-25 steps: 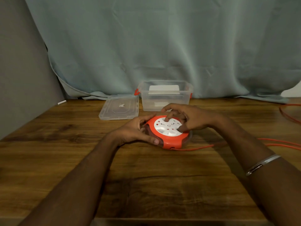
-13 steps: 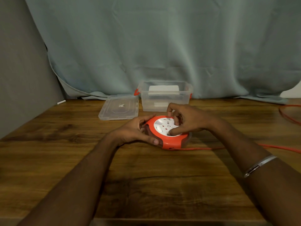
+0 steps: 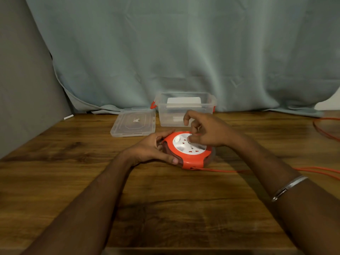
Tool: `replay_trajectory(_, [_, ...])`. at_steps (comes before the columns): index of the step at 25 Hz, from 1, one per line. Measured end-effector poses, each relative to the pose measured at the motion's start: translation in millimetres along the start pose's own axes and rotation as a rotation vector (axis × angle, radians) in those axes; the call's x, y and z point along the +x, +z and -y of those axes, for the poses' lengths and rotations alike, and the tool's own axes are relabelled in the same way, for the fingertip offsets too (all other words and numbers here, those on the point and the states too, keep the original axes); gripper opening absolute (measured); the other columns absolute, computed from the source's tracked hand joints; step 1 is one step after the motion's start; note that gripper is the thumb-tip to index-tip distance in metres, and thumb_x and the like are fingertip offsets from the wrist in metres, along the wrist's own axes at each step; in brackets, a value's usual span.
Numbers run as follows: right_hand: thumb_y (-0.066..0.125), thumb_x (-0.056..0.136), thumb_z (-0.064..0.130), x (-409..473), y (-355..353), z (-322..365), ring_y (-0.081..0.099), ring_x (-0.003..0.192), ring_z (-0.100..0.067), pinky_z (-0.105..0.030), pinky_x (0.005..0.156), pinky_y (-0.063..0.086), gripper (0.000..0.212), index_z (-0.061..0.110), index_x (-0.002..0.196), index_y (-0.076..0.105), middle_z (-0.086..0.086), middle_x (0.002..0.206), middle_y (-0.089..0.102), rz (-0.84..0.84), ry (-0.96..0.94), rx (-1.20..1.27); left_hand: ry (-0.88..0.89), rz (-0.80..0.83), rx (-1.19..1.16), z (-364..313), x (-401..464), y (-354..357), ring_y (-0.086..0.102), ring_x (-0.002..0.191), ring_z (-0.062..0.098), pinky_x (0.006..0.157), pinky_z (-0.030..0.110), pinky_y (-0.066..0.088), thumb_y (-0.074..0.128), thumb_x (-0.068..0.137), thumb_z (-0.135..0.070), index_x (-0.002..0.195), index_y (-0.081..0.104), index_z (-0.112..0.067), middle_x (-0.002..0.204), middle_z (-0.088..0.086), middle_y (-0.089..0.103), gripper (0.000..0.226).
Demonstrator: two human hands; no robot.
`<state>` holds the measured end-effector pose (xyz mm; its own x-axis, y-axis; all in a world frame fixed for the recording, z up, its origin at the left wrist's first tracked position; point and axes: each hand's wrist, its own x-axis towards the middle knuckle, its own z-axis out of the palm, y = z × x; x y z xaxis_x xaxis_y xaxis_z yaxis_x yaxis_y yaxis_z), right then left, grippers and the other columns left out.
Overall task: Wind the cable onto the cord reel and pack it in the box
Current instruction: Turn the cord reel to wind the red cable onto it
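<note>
An orange cord reel (image 3: pixel 191 159) with a white socket face lies flat on the wooden table (image 3: pixel 165 199). My left hand (image 3: pixel 154 150) grips its left rim, thumb at the front edge. My right hand (image 3: pixel 204 131) sits over the white face, its curled fingers pinching a small knob there. An orange cable (image 3: pixel 276 171) leaves the reel's front slot and runs right across the table, off the frame. A clear plastic box (image 3: pixel 184 109) with orange latches stands open just behind the reel.
The box's clear lid (image 3: pixel 133 122) lies flat to the left of it. A grey-green curtain (image 3: pixel 174 52) hangs behind the table. More orange cable (image 3: pixel 325 129) loops at the far right edge. A small white object (image 3: pixel 68 117) lies at the back left corner.
My right hand has swung round over the reel's white face, from its near side to its far side, and the face has turned. The cable on the right has shifted. My left hand stays put.
</note>
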<state>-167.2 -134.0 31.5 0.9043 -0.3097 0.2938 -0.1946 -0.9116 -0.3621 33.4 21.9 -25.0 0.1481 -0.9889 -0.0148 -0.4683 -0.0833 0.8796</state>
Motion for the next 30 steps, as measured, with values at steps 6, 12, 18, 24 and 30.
replay_trajectory(6, [0.072,0.083,-0.015,-6,-13,-16,0.060,0.056,0.006,-0.010,0.055,0.046,0.092,0.023,0.155,0.028,-0.006,0.130,0.071,0.273,0.012,0.209,-0.022,-0.005,0.041,-4,0,1,0.054,0.128,-0.002,0.095,0.008,0.050,0.095,0.070,-0.013,0.161,0.033,-0.028,0.136,-0.024,0.054,0.112])
replay_trajectory(12, [0.082,0.079,-0.010,-4,-12,-22,0.061,0.056,0.006,-0.012,0.053,0.048,0.094,0.023,0.148,0.027,-0.013,0.121,0.071,0.246,0.012,0.235,-0.027,-0.011,0.034,-4,-1,2,0.050,0.138,0.004,0.113,0.020,0.044,0.097,0.065,-0.015,0.163,0.031,-0.026,0.150,-0.015,0.051,0.118])
replay_trajectory(18, [0.094,0.070,0.013,-3,-7,-21,0.058,0.063,-0.001,-0.022,0.058,0.050,0.078,0.027,0.125,0.041,-0.003,0.102,0.075,0.178,0.012,0.151,-0.023,-0.005,0.036,-3,-1,0,0.044,0.145,0.011,0.121,0.031,0.039,0.100,0.060,-0.023,0.164,0.028,-0.028,0.160,-0.009,0.045,0.127])
replay_trajectory(24, [0.093,0.067,0.040,1,1,-16,0.051,0.059,-0.009,-0.034,0.058,0.042,0.039,0.020,0.071,0.059,0.009,0.064,0.060,0.135,0.034,0.012,-0.014,-0.012,0.014,0,0,0,0.054,0.134,0.002,0.108,0.016,0.049,0.099,0.061,-0.017,0.163,0.033,-0.026,0.150,-0.011,0.053,0.122])
replay_trajectory(30, [0.078,0.082,0.051,5,17,-4,0.042,0.044,-0.012,-0.041,0.053,0.040,0.061,0.017,0.046,0.043,0.004,0.042,0.044,0.059,-0.025,-0.124,-0.006,-0.004,-0.014,1,1,-1,0.061,0.126,-0.004,0.105,0.018,0.051,0.097,0.065,-0.009,0.162,0.033,-0.024,0.146,-0.013,0.057,0.117])
